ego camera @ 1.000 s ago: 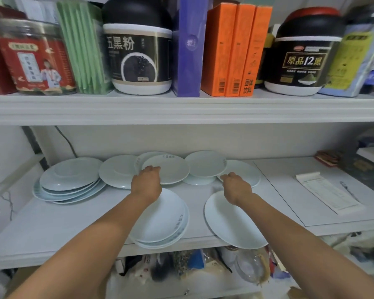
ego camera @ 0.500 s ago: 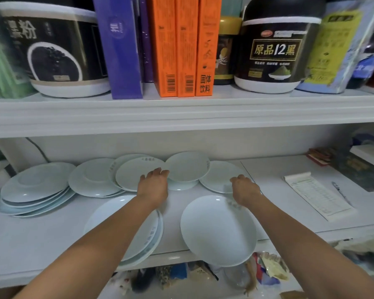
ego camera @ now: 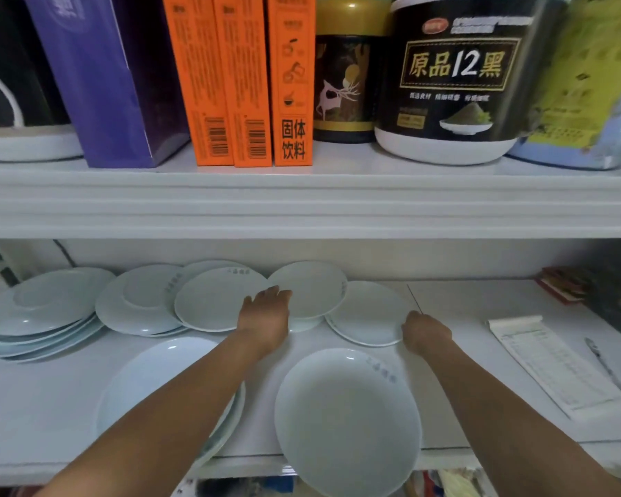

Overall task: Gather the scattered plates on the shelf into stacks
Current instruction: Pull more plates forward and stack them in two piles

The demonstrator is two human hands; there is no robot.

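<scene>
Pale blue-white plates lie scattered on the lower white shelf (ego camera: pixel 463 303). A stack (ego camera: pixel 40 310) sits far left, with two overlapping plates (ego camera: pixel 140 303) and a lettered plate (ego camera: pixel 212 299) beside it. My left hand (ego camera: pixel 266 310) lies flat, fingers apart, on the near rim of the centre back plate (ego camera: pixel 312 285). My right hand (ego camera: pixel 425 331) is curled on the right rim of the back right plate (ego camera: pixel 366 313). Under my left forearm lies a short front stack (ego camera: pixel 151 382). A single front plate (ego camera: pixel 345 417) overhangs the shelf's front edge.
The upper shelf (ego camera: pixel 302 202) hangs low over the plates and holds orange boxes (ego camera: pixel 241 80), a purple box (ego camera: pixel 101 77) and a black tub (ego camera: pixel 456 77). A paper pad (ego camera: pixel 552 364) and a pen (ego camera: pixel 603 364) lie on the lower shelf to the right.
The view has moved closer and to the right. My left hand slid right from the lettered plate to the centre back plate. My right hand moved to the back right plate's right rim.
</scene>
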